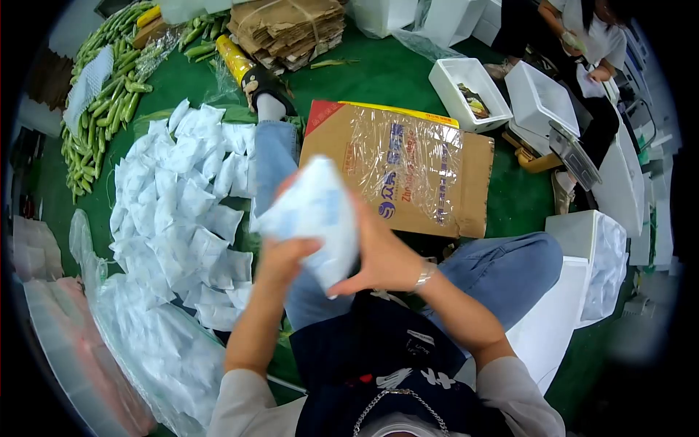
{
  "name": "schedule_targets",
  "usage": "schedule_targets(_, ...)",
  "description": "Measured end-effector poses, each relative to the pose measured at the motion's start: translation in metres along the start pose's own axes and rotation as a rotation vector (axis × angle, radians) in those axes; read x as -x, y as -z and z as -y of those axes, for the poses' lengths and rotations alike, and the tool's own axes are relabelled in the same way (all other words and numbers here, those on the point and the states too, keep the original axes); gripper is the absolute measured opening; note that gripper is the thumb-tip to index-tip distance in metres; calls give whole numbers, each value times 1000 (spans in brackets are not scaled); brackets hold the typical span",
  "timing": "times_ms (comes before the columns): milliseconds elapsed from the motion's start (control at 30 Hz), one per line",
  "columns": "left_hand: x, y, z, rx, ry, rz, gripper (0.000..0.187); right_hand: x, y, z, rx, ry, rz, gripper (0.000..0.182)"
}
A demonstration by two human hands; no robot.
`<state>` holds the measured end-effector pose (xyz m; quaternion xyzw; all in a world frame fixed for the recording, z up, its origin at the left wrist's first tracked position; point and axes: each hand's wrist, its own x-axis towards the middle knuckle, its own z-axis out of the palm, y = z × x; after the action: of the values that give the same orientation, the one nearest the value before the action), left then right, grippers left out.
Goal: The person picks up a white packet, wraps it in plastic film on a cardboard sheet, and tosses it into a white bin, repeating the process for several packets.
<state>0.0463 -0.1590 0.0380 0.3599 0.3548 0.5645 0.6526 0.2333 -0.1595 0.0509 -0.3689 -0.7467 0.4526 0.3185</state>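
Note:
Between my two hands, above my lap, is a plump white packet (314,218) with faint blue print, slightly blurred. My left hand (285,258) grips its left side, and my right hand (384,255) wraps round its right side. A heap of similar white packets (175,197) lies on the floor to the left, spilling from a clear plastic bag (156,342). Just beyond my hands a closed, taped cardboard box (408,164) with blue and red print lies on the floor.
Green corn cobs (113,109) lie at the upper left, near stacked flat cardboard (287,29). White foam boxes (470,95) stand at the upper right, beside a seated person (593,51). Another foam box (575,269) is right of my knee. A scale (575,153) stands near the person.

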Motion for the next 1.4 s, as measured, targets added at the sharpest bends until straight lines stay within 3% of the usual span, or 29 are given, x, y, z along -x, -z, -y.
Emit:
schedule_targets(33,-18,-14,19,54,79,50,90,9,11,-9,-175,-127,-40,125)
schedule_targets(133,-58,-47,98,95,320,173,69,41,20,-61,-271,-417,-325,106)
schedule_targets(167,-64,-59,116,4,313,217,66,44,21,-70,-268,-424,-335,106)
schedule_targets(267,-83,-70,142,-142,302,265,62,43,33,-96,-137,-470,-485,104)
schedule_targets(333,-96,-50,149,-189,235,212,69,30,47,-118,257,-431,-525,102)
schedule_targets(367,-99,-21,169,-856,-111,16,68,22,57,-131,435,-485,-560,103)
schedule_targets(433,-86,-8,119,-1555,150,-12,67,5,77,-162,749,-509,-636,104)
schedule_targets(533,-72,25,144,-1806,238,84,58,-17,96,-179,842,-576,-480,105)
schedule_targets(567,-74,30,153,-1807,243,84,58,-18,95,-191,874,-491,-450,104)
schedule_targets(633,-81,35,168,-1742,100,266,38,-15,89,-208,909,-472,-407,105)
schedule_targets(733,-91,48,171,-1630,94,260,26,-6,82,-223,914,-446,-404,107)
schedule_targets(767,-101,58,164,-1382,160,277,25,-3,80,-225,873,-449,-453,107)
schedule_targets(800,-107,67,156,-1091,406,234,22,1,77,-225,866,-455,-456,107)
schedule_targets(867,-113,59,122,-273,527,157,21,5,75,-216,887,-595,-242,107)
schedule_targets(900,-119,41,109,-278,525,164,21,8,73,-211,887,-596,-251,107)
schedule_targets(967,-128,-2,102,-134,316,160,19,12,65,-202,913,-406,-171,109)
schedule_targets(1000,-137,-6,118,-131,320,159,19,13,63,-200,921,-343,-141,109)
schedule_targets(1067,-161,-10,154,-747,29,505,32,6,71,-200,801,-371,-18,110)
schedule_targets(1100,-167,-9,162,-746,13,516,32,1,79,-203,794,-337,-14,107)
schedule_targets(1167,-173,-12,163,-1435,-734,748,66,-14,99,-216,698,-342,35,105)
schedule_targets(1200,-180,-12,163,-1432,-740,762,66,-19,107,-223,583,-353,102,102)
schedule_targets(1267,-186,-21,155,-1639,-575,882,94,-16,112,-223,462,-357,104,99)
schedule_targets(1333,-198,-23,157,-1624,-658,882,94,2,95,-211,215,-379,-417,99)
schedule_targets(1400,-209,-29,153,-1656,-569,945,92,34,53,-216,252,-437,-840,101)
